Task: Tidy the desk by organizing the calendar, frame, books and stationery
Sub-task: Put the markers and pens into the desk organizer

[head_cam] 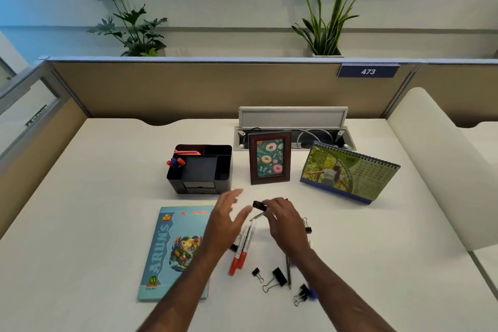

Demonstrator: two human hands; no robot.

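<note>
1. Right hand [285,221] at frame centre, fingers curled, pinching a small dark item [259,205] at the fingertips. It looks like a binder clip or a cap; can't tell which. A thin pen-like stick [257,216] pokes out just below it, probably in the same grip.
2. Left hand [225,221] is beside it, fingers straight and slightly spread, holding nothing. Likely ready to take or steady something.
3. Organizer [199,168], centre-left, already has markers and pink notes in its rear slots, so it's the likely drop point for loose stationery.
4. Red markers [241,250] and binder clips [279,276] are loose on the desk [80,224], lower centre, not yet sorted.
5. Frame [270,160] and calendar [349,172] stand upright upper-centre/right, facing the camera. They look already placed.
6. Book [175,250] lies flat lower left, partly under the left forearm.
</note>
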